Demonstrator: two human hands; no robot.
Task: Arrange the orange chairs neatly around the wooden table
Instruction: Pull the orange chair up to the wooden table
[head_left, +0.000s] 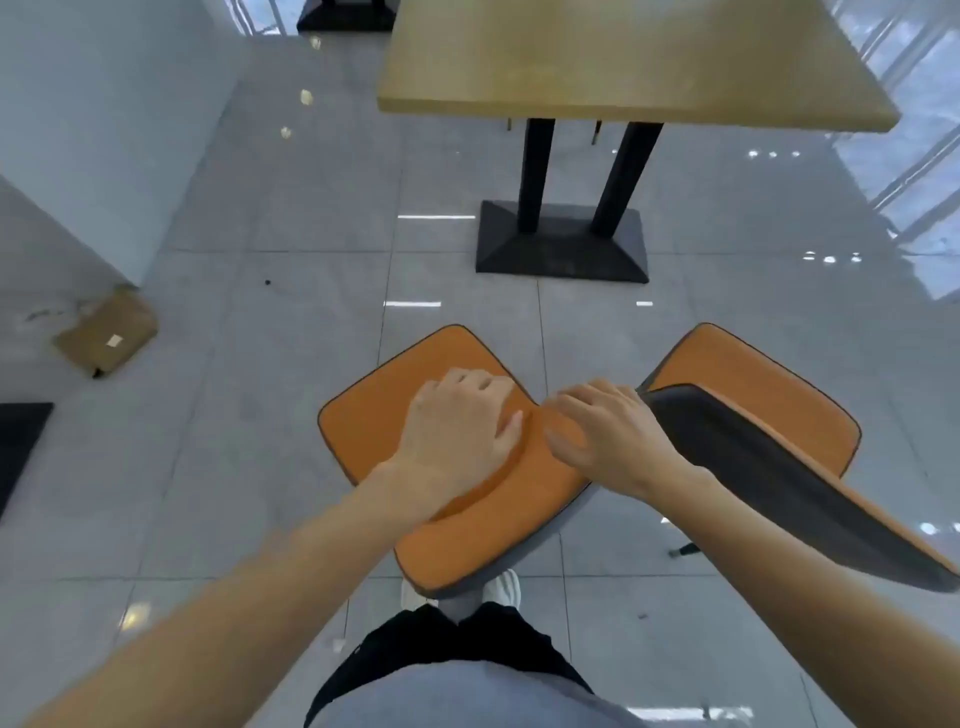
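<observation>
You have open tiled floor (291, 395) between the two orange chairs and the wooden table (623, 67), whose near edge sits well ahead. Your left hand (457, 431) curls over the left chair's backrest (483, 530); your right hand (608, 431) appears to grip the right chair's backrest (769, 478) corner.

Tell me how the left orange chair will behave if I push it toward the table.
The left chair will probably slide easily, since the tiled floor looks glossy. Pushed at the backrest top, where both hands rest, it might tip forward.
</observation>
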